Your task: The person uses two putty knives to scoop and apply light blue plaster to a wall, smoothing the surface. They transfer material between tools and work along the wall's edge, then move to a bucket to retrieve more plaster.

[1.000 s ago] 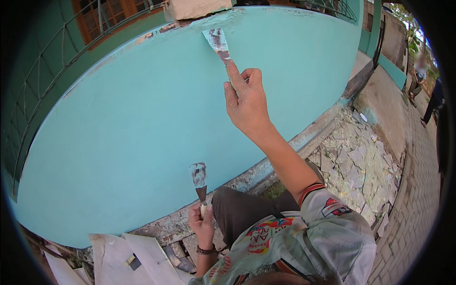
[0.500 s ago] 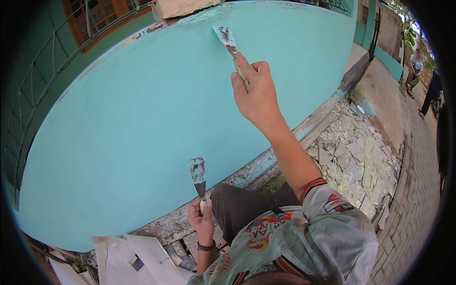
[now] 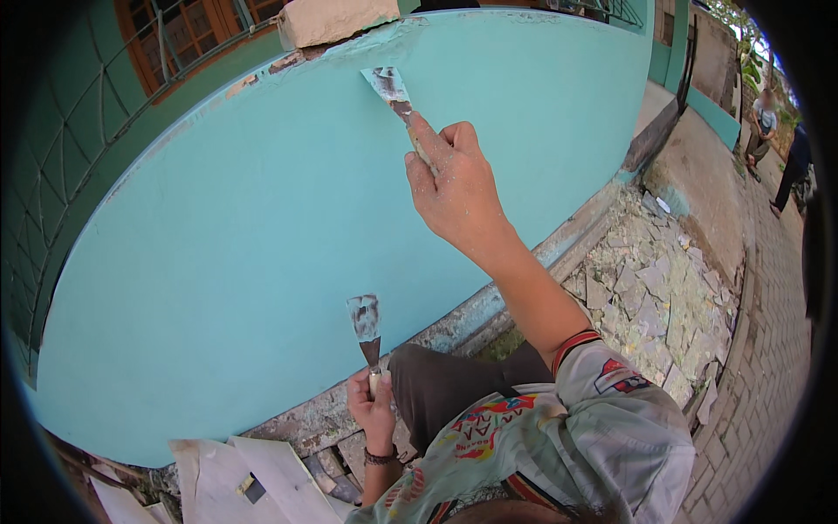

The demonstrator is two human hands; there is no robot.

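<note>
My right hand [image 3: 447, 175] grips a putty knife by its handle, its pale, smeared blade [image 3: 387, 85] at the turquoise wall [image 3: 218, 244] just below the chipped top edge. My left hand [image 3: 373, 403] holds a second putty knife upright lower down, in front of the wall beside my knee; that blade [image 3: 365, 316] carries pale putty with dark streaks over its upper part.
A rough block [image 3: 336, 19] sits atop the wall, with metal grilles [image 3: 105, 96] behind. Broken tile rubble [image 3: 646, 297] lies at right beside a paved path [image 3: 746, 367], where two people [image 3: 764, 122] stand. Pale boards [image 3: 236, 480] lie lower left.
The knife in my right hand shifted right along the wall, then back left and slightly downward. My left hand and its knife stay about where they were.
</note>
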